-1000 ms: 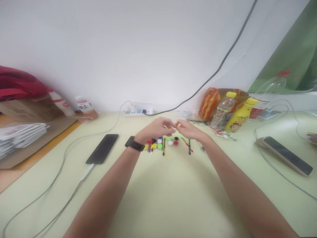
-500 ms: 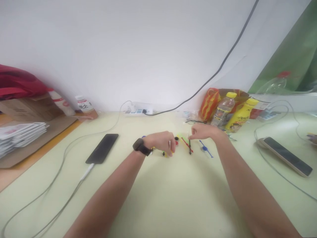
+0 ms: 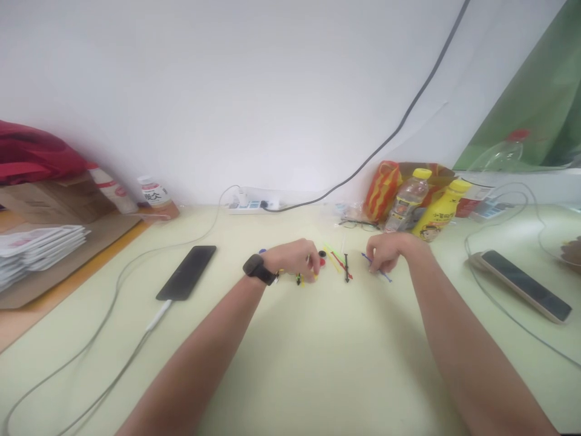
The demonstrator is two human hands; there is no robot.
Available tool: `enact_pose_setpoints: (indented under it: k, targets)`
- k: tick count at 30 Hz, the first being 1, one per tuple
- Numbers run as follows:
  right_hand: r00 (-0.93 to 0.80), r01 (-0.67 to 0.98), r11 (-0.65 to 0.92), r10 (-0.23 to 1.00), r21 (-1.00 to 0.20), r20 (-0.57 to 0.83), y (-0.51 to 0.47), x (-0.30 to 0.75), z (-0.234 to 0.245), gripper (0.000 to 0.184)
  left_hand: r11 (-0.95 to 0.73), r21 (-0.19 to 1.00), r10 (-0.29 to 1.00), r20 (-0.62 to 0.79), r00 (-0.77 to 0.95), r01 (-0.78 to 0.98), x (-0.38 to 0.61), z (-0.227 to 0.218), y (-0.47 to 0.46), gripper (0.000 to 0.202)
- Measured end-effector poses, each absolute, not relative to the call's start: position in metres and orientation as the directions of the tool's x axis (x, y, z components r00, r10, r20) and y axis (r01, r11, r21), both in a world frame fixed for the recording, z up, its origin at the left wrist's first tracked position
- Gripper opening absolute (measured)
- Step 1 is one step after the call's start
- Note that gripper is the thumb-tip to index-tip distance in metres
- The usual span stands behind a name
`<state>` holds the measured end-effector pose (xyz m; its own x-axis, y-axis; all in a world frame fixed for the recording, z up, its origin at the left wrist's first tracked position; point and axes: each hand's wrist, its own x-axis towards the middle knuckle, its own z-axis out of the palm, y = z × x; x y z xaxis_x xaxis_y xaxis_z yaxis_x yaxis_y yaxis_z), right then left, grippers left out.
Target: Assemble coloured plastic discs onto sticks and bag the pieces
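My left hand [image 3: 295, 261], with a black watch on the wrist, rests curled over a cluster of small coloured caps and thin sticks on the pale green table [image 3: 290, 363]; a red cap [image 3: 322, 261] and a black cap [image 3: 322, 253] peek out beside its fingers. Whether the fingers grip anything is hidden. My right hand [image 3: 387, 252] is lowered onto a blue stick [image 3: 379, 270], fingers pinched down on it. Between the hands lie a black stick [image 3: 346, 267], a red one and a yellow-green one.
A black phone [image 3: 186, 272] on a white cable lies to the left. Another phone [image 3: 521, 284] lies at the right. Drink bottles [image 3: 438, 209] and a snack bag stand at the back right, a power strip [image 3: 249, 206] by the wall, papers and boxes at the far left.
Both hands came down from a joined pinch in the air. The left settled on the caps; the right swung right and dropped onto the blue stick.
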<state>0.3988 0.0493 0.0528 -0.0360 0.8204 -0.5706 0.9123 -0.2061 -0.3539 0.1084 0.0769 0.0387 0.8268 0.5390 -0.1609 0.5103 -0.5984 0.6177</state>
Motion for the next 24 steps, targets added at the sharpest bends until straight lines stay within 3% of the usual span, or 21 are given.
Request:
enact_pose_setpoints:
  k: [3,9,13,18,21,24]
  targets:
    - [-0.078,0.927,-0.164,0.795,-0.337,-0.601,0.049,0.397,0.063,0.016,-0.604,0.612,0.548,-0.147,0.823,0.511,0.104,0.041,0.08,0.015]
    - [-0.205,0.848,-0.073,0.868,-0.525,-0.453,0.039,0.384,0.085,0.01,-0.65,0.51,0.655,0.0,0.756,0.563,0.095,0.045,0.083,0.042]
    - [-0.262,0.788,-0.03,0.888,-0.616,-0.378,0.035,0.375,0.092,0.009,-0.617,0.461,0.695,-0.06,0.716,0.638,0.092,0.037,0.086,0.053]
    - [-0.293,0.777,0.03,0.901,-0.629,-0.319,0.036,0.365,0.089,0.008,-0.635,0.459,0.682,-0.046,0.73,0.622,0.093,0.03,0.089,0.054]
    - [-0.314,0.761,0.074,0.912,-0.644,-0.265,0.038,0.36,0.087,0.006,-0.647,0.496,0.68,0.032,0.732,0.579,0.096,0.036,0.087,0.05]
    - [-0.351,0.675,0.108,0.917,-0.73,-0.19,0.038,0.354,0.086,0.007,-0.648,0.614,0.673,0.184,0.717,0.45,0.103,0.048,0.079,0.045]
